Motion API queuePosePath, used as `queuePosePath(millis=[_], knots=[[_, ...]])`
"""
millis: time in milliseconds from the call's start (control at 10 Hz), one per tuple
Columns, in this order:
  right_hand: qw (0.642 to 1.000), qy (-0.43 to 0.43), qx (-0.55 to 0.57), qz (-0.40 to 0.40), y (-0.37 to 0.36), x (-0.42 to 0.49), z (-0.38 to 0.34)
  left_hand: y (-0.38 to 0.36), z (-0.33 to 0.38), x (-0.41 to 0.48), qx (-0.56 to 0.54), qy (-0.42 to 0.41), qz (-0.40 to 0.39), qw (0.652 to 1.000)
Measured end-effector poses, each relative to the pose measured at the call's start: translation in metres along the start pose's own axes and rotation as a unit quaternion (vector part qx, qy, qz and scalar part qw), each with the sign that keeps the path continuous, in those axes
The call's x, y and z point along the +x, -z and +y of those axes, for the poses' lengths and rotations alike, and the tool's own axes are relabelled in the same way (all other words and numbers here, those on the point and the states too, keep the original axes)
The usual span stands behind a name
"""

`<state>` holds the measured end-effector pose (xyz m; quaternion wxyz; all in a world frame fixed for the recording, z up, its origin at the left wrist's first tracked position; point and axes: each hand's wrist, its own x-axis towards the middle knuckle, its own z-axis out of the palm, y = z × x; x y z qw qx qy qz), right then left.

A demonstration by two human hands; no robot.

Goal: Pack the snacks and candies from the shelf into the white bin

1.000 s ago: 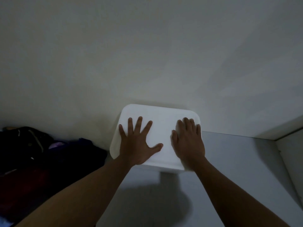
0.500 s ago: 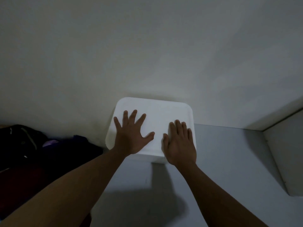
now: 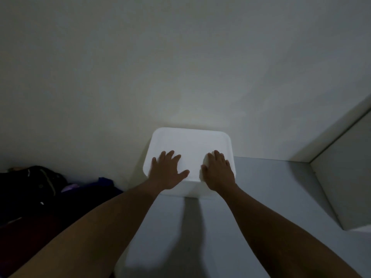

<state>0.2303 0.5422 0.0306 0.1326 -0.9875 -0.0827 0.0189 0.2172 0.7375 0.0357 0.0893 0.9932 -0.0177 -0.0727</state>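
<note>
My left hand (image 3: 167,172) and right hand (image 3: 218,173) lie flat, fingers straight and gripping nothing, on the top of the white rounded plastic bin (image 3: 190,141), which stands on the grey surface (image 3: 271,197) at 12 o'clock, against the wall (image 3: 180,67). I judge it stiff, light and slippery, best taken by its two short sides. Its top faces up, and its long axis seems to run 9 to 3 o'clock.

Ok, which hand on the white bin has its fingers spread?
The left hand: its thumb and fingers fan out on the white bin; on the right hand they lie close together.
</note>
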Motion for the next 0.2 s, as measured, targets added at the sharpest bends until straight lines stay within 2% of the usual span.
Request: queuePosePath(millis=[100, 200], knots=[[0.999, 0.007, 0.032, 0.022, 0.002, -0.039, -0.009, -0.005, 0.004, -0.032, -0.005, -0.022, 0.038, 0.999], [0.995, 0.038, 0.053, 0.075, -0.037, -0.124, -0.004, -0.045, 0.002, -0.095, -0.022, -0.079, 0.107, 0.991]])
